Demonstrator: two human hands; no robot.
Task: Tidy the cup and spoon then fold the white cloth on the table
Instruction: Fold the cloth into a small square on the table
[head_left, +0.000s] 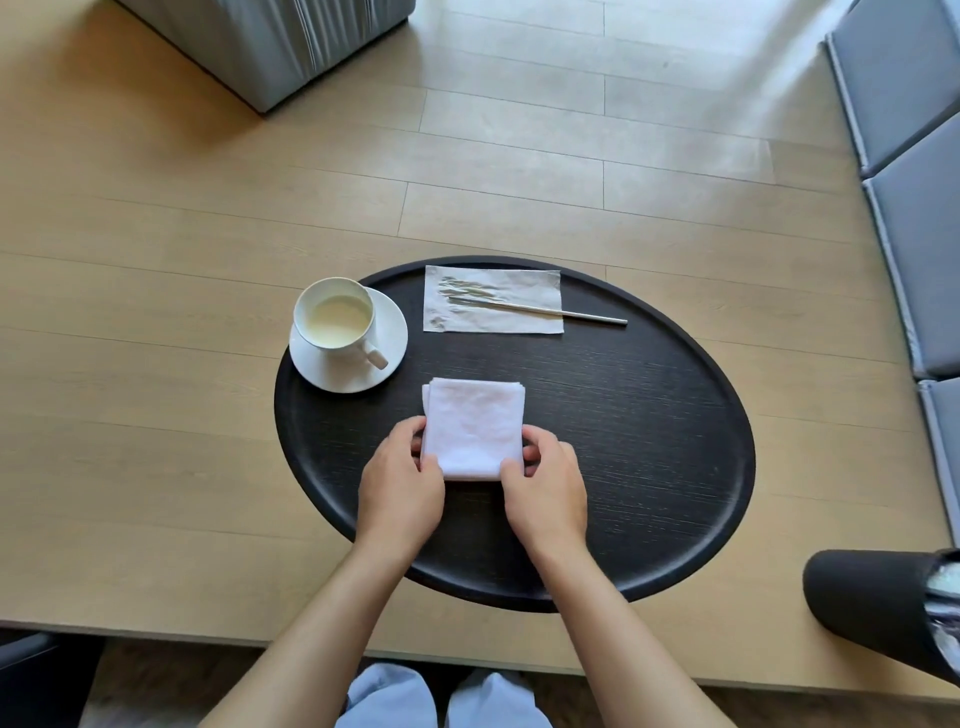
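A white cloth (474, 426) lies folded into a small square near the middle of the round black table (649, 441). My left hand (400, 483) grips its near left corner and my right hand (545, 488) grips its near right corner. At the table's far left a white cup (335, 317) holding pale liquid stands on a white saucer (384, 322), its handle pointing toward me. A metal spoon (566, 313) lies at the far edge, its bowl end inside a clear plastic wrapper (493, 300) and its handle sticking out to the right.
The table stands on a light wooden floor. A grey upholstered block (270, 41) is at the far left, grey cushions (914, 156) run along the right, and a dark cylindrical bin (878, 608) sits at the near right.
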